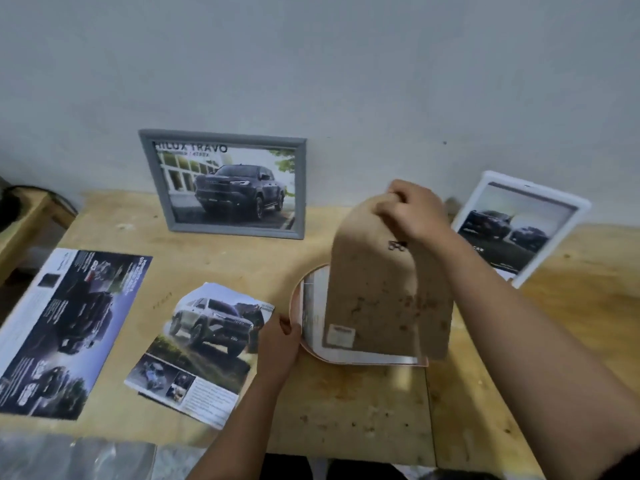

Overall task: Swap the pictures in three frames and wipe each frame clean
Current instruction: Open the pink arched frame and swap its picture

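Arched frame (296, 299) face down, near-centre of worktop (346, 410). Right hand (412, 216) fingers pinch top edge of backing board (374, 289), tilted up off frame. Left hand (277, 344) fingers grip frame's left rim. Board likely light, stiff: hold by edges. Cut picture (207, 341) just left, flimsy.

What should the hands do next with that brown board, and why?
Probably lift the backing board clear and set it aside: the right hand pinches its raised top, the left hand holds the arched frame, and the picture shows underneath.
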